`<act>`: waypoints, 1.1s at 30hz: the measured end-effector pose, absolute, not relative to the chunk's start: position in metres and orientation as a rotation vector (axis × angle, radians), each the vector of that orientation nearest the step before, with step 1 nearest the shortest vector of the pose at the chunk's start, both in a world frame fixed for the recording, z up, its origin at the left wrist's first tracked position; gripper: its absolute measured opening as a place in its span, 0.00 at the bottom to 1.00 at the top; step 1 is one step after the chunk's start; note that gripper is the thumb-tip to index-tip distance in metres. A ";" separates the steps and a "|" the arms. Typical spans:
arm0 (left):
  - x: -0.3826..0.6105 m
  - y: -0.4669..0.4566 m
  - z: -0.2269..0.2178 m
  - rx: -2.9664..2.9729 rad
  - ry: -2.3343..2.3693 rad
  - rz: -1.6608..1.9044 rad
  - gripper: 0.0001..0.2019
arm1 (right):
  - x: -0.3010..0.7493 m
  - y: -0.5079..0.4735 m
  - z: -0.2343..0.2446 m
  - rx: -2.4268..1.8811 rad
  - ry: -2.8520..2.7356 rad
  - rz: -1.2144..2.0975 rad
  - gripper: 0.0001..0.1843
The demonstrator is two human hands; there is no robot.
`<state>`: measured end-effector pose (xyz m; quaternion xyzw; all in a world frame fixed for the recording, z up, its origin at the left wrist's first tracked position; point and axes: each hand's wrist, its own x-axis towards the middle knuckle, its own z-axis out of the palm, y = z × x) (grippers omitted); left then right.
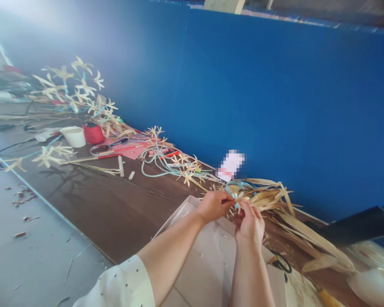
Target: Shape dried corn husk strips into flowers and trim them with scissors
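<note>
Head view: flower (pixel 240 198) sits between left hand (pixel 215 206) and right hand (pixel 251 221), each grip a narrow pinch on it.

Holding left forearm (pixel 174 241) obliquely up and rightward, bare below a white dotted sleeve (pixel 124 279). Bending left hand (pixel 213 207) slightly inward at the wrist (pixel 200 216), with thumb and index finger closed in a fine pinch. Holding right forearm (pixel 251 273) more steeply, nearly straight forward, also bare. Angling right hand (pixel 250 224) toward the left, fingers (pixel 248 208) bent and bunched. Working hands close together, fingertips almost meeting.
</note>
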<state>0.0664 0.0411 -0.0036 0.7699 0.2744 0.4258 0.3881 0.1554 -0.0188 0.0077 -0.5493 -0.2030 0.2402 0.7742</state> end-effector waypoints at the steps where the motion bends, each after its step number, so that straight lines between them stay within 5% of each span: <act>1: 0.067 0.041 -0.004 1.952 0.695 1.086 0.08 | 0.156 -0.019 0.007 -1.196 -0.448 0.517 0.14; 13: 0.067 0.042 -0.006 1.927 0.648 1.133 0.08 | 0.156 -0.020 0.006 -1.183 -0.446 0.533 0.11; 21: 0.070 0.045 -0.008 1.819 0.736 1.209 0.08 | 0.157 -0.021 0.007 -1.179 -0.380 0.493 0.24; 33: 0.070 0.050 -0.012 1.694 0.688 1.313 0.06 | 0.163 -0.016 -0.007 -1.302 -0.478 0.553 0.20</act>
